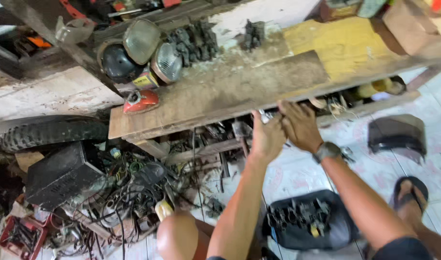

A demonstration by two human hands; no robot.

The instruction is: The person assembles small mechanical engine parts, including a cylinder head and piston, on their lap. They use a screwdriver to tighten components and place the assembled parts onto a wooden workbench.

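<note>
Both hands reaching under bench edge (220, 103): left hand (266, 137) pinching small metal part (265, 116); right hand (300, 126) curling, grip hidden

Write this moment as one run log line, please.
left hand: holds small metal part | right hand: at wooden bench edge

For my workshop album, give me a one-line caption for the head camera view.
Both hands, left hand and right hand, reach the front edge of a worn wooden workbench, beneath old headlamps.
</note>
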